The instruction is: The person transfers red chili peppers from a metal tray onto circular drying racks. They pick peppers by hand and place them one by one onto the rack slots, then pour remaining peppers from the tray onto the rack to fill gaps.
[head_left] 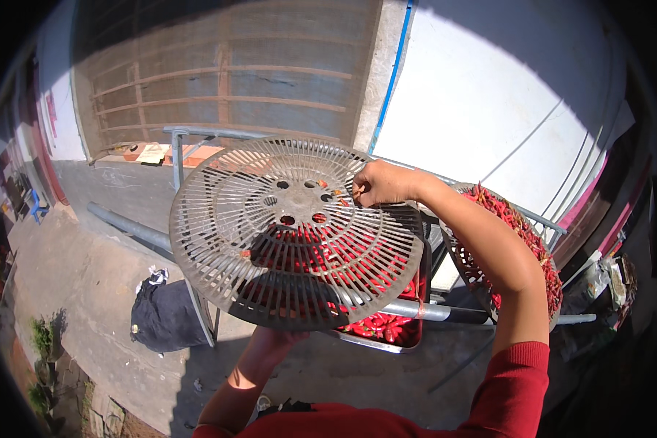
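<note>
My left hand (283,338) grips a round grey slatted plastic tray (219,204) from below at its near edge, its fingers partly hidden. My right hand (372,186) is over the tray's right half, fingers pinched at the slats beside a few small reddish-orange bits (321,184); what they hold is too small to make out. Beneath the tray, a rectangular pan of red chilli peppers (379,328) shows through and below it. At the right, behind my forearm, another round slatted tray holds dark-red chillies (489,201).
Metal pipe rails (124,226) run under the trays. A dark fabric bundle (164,317) lies on the concrete at left, with a blue stool (36,204) farther off and plants (40,339) below. A screened window (219,66) and white wall (489,87) stand behind.
</note>
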A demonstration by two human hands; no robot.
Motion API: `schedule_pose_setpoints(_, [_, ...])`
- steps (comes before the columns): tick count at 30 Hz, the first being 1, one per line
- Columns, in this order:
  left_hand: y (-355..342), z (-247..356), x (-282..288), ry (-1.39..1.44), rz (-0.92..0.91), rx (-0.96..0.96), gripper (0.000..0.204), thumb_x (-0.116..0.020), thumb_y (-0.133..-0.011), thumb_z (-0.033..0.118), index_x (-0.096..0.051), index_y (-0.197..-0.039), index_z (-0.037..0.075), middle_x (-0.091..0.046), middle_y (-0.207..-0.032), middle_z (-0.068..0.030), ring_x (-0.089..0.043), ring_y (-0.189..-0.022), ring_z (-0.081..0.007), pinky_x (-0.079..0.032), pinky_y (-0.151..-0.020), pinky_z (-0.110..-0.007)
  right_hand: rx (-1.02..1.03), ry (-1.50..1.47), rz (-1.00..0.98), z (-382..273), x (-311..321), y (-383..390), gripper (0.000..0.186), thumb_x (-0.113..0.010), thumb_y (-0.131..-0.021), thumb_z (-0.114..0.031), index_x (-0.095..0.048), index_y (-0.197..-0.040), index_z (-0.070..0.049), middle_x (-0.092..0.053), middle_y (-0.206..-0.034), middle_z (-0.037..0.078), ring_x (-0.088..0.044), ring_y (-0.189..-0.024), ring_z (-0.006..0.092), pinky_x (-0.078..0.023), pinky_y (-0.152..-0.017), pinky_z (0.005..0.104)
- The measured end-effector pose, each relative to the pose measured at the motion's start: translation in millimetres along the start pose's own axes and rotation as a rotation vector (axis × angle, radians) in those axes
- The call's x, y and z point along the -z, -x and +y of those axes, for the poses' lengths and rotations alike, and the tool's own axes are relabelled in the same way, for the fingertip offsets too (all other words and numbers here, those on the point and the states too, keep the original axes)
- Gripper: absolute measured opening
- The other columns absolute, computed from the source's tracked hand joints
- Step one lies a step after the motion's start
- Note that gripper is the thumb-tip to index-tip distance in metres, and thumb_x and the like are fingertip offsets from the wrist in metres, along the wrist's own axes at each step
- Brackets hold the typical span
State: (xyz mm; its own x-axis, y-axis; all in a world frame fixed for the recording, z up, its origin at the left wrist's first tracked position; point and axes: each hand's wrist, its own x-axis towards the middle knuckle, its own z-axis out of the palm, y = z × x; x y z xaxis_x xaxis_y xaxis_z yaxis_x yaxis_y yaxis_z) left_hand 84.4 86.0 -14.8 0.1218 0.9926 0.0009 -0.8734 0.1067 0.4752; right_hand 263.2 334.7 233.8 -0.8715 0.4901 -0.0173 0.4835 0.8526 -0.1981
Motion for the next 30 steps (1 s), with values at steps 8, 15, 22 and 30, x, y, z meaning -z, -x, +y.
schedule_pose_setpoints(8, [3.3,-0.2,-23.3,-0.053,0.150,0.023,0.024,-0.052,-0.097,0.037,-0.061,-0.099,0.015,-0.063,-0.091,0.0005,-0.060,-0.075,-0.0123,-0.052,-0.071,-0.036,-0.256,-0.769,-0.110,28.8,14.6,1.1,0.011,-0.066,-0.087,-0.010,-0.068,-0.088,0.001,-0.065,-0.072,0.004,-0.061,-0.060,0.0081,-0.050,-0.054,0.0198])
schedule_pose_setpoints(15, [-4.3,-10.1,-11.1,-0.090,0.105,0.009,0.032,-0.049,-0.098,0.037,-0.055,-0.075,0.016,-0.051,-0.069,0.0008,-0.050,-0.064,-0.0126,-0.046,-0.068,-0.035,-0.254,-0.616,0.206,20.5,71.6,77.1,0.016,-0.062,-0.090,-0.015,-0.066,-0.090,0.001,-0.067,-0.079,0.004,-0.061,-0.067,0.0077,-0.052,-0.063,0.0224])
schedule_pose_setpoints(22, [-21.3,-23.4,-11.9,-0.029,0.213,-0.014,0.031,-0.046,-0.099,0.036,-0.056,-0.077,0.016,-0.057,-0.075,-0.0008,-0.056,-0.071,-0.0149,-0.047,-0.069,-0.036,-0.644,0.667,0.320,36.6,75.5,221.9,0.028,-0.067,-0.080,-0.006,-0.067,-0.106,0.004,-0.069,-0.100,0.019,-0.068,-0.083,0.0273,-0.056,-0.076,0.0346])
schedule_pose_setpoints(30, [-16.8,-18.1,0.6,0.063,0.035,0.054,0.021,-0.054,-0.095,0.034,-0.064,-0.094,0.015,-0.065,-0.100,-0.0019,-0.062,-0.083,-0.0183,-0.051,-0.071,-0.039,-0.114,0.421,0.409,6.2,-45.1,112.9,0.020,-0.054,-0.076,0.001,-0.059,-0.095,0.001,-0.065,-0.093,0.017,-0.064,-0.092,0.0376,-0.054,-0.076,0.0460])
